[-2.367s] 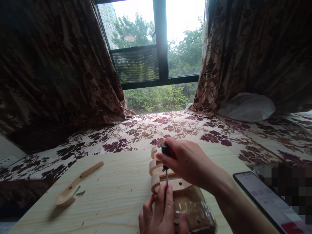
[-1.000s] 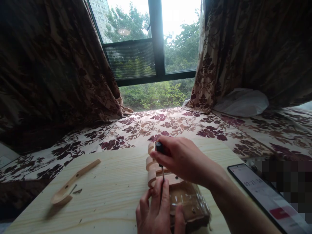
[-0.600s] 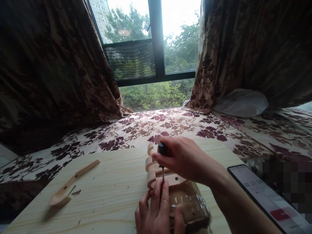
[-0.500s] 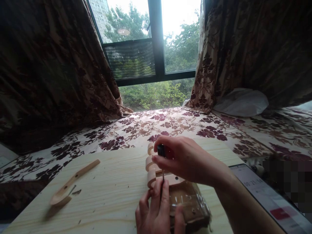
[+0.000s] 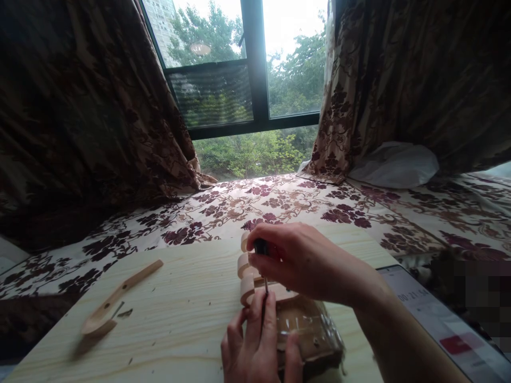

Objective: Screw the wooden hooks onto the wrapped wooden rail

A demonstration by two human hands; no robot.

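My right hand [image 5: 297,258] is closed around the black handle of a screwdriver [image 5: 261,248], whose thin metal shaft points down. Beneath it lies a curved pale wooden piece [image 5: 279,294] with a dark hole, one of several with rounded ends [image 5: 247,290]. My left hand [image 5: 257,340] presses its index and middle fingertips on this wood, one on each side of the screwdriver's tip. Its thumb lies apart, over a brown block wrapped in clear tape [image 5: 307,324]. The tip and whatever is under it are hidden by the fingers.
A loose curved wooden piece [image 5: 133,281] with two holes lies on the pale board [image 5: 179,324], beside a small thin screw-like part [image 5: 118,308]. A phone [image 5: 435,319] showing a timer sits at the right. Behind are floral cloth [image 5: 271,202], curtains and a window.
The screwdriver handle has tipped slightly left, with my right fingers shifting around it. My left hand stays in place. The view has moved only slightly.
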